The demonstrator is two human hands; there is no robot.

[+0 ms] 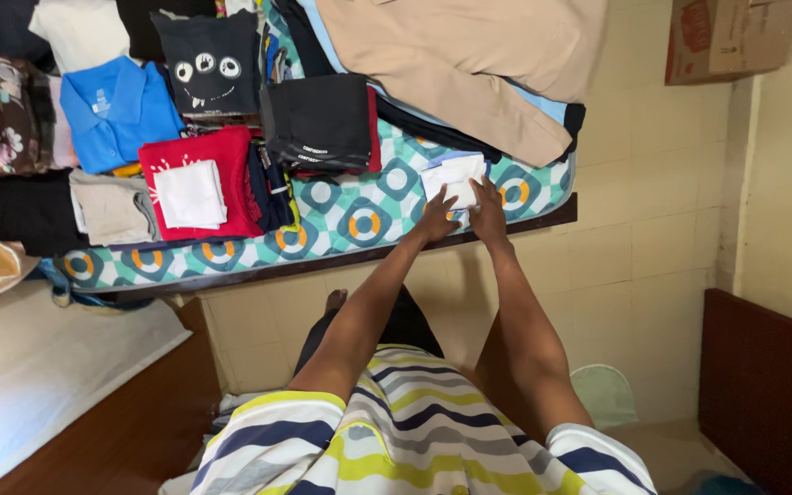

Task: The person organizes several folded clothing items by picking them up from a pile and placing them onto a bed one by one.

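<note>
Both hands (462,213) press white cloth (456,174); fingers partly cover it.

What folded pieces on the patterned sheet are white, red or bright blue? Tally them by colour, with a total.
White: 3 (near-edge cloth, cloth on the red shirt, far-corner piece)
Red: 1 (red shirt)
Bright blue: 1 (polo shirt)
Total: 5

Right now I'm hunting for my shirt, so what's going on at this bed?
A person in a striped shirt presses both hands, left hand and right hand, onto a small white cloth at the edge of a patterned bedsheet. Folded clothes lie alongside: a red shirt, a blue polo, a black stack. A tan garment lies spread out behind.
</note>
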